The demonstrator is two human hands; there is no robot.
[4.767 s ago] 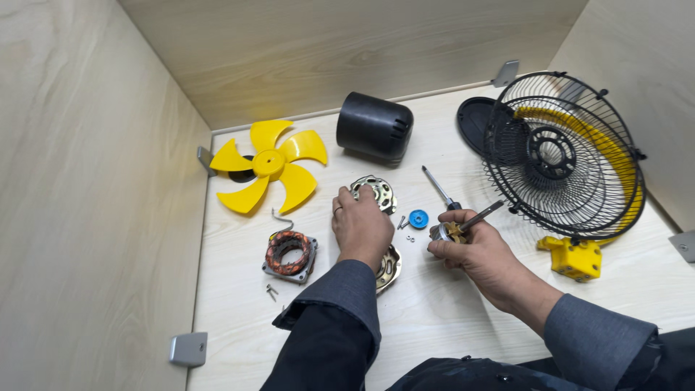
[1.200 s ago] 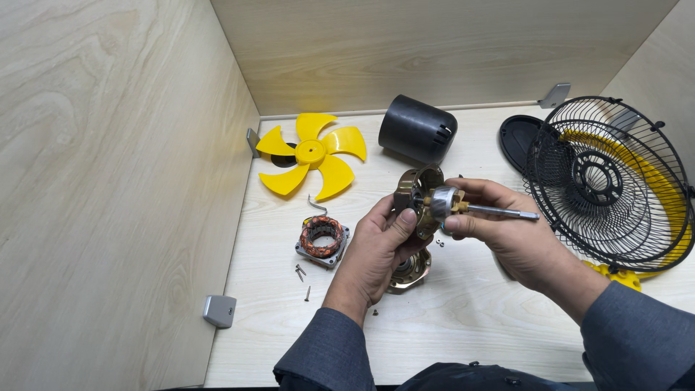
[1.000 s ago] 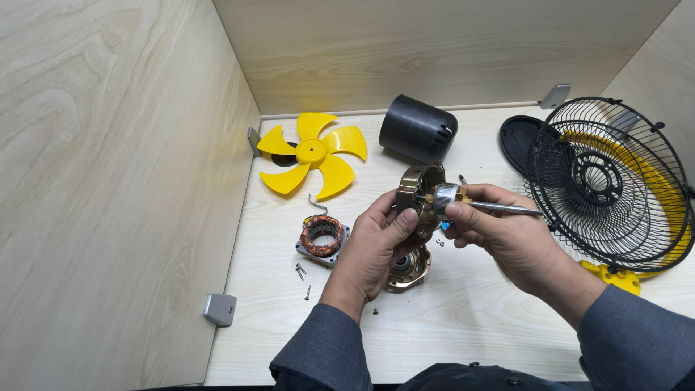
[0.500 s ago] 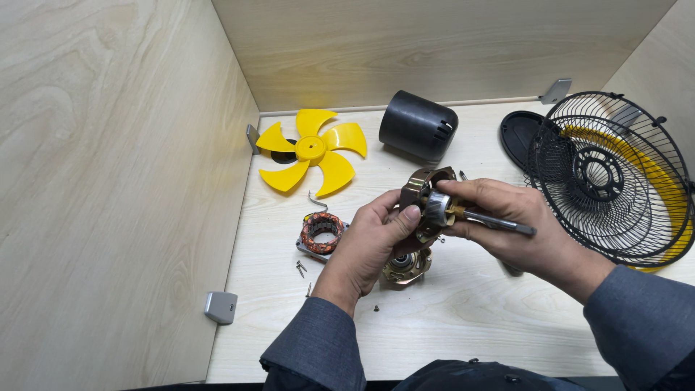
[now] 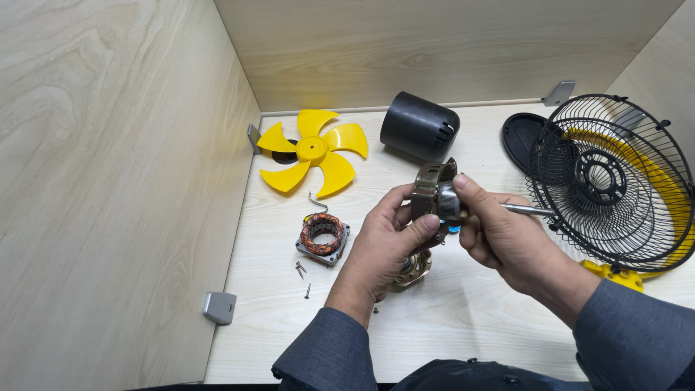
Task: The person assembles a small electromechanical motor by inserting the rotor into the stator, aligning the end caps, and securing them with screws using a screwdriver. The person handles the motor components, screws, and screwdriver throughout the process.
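My left hand (image 5: 380, 242) grips a round metal motor end plate (image 5: 432, 190) and holds it upright above the table. My right hand (image 5: 503, 235) pinches the grey rotor (image 5: 449, 203) against that plate, and the rotor's steel shaft (image 5: 527, 210) sticks out to the right past my fingers. Under my left hand a second brass-coloured motor plate (image 5: 414, 268) lies flat. A copper-wound stator (image 5: 323, 235) sits on the table left of my hands, with loose screws (image 5: 302, 272) just in front of it.
A yellow fan blade (image 5: 313, 155) lies at the back left and a black motor cover (image 5: 418, 134) at the back centre. Black wire guards (image 5: 612, 185) on a yellow base (image 5: 612, 275) stand at the right. Wooden walls close in the left, back and right.
Since the earliest frame both hands have lifted the end plate and rotor off the table. Over the last second my hands have shifted only slightly, turning the parts against each other.
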